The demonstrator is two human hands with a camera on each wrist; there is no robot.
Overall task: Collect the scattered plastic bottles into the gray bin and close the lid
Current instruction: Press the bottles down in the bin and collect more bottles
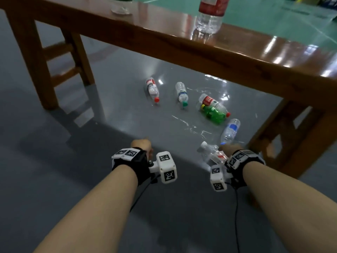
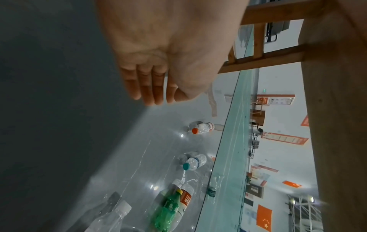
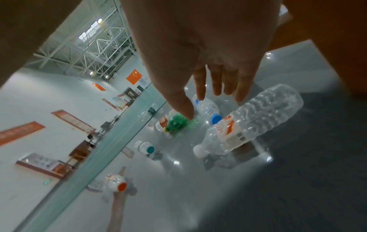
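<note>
Several plastic bottles lie on the shiny grey floor under a wooden table. Among them are a red-capped bottle [image 1: 152, 90], a green-capped clear bottle [image 1: 181, 94], a red-labelled bottle [image 1: 213, 103] leaning on a green bottle [image 1: 214, 115], and a blue-labelled bottle [image 1: 230, 131]. A clear white-capped bottle [image 1: 211, 152] [image 3: 254, 120] lies nearest, just left of and below my right hand [image 1: 230, 147]. The right hand [image 3: 214, 94] hovers with fingers spread, holding nothing. My left hand [image 1: 141, 145] [image 2: 152, 97] hangs empty, fingers straight. No gray bin is in view.
The wooden table [image 1: 237, 57] spans the view above the bottles, with its right leg [image 1: 299, 143] close to my right hand. Its left legs and rungs [image 1: 45, 70] stand at the far left. Two upright bottles [image 1: 209, 15] stand on the tabletop.
</note>
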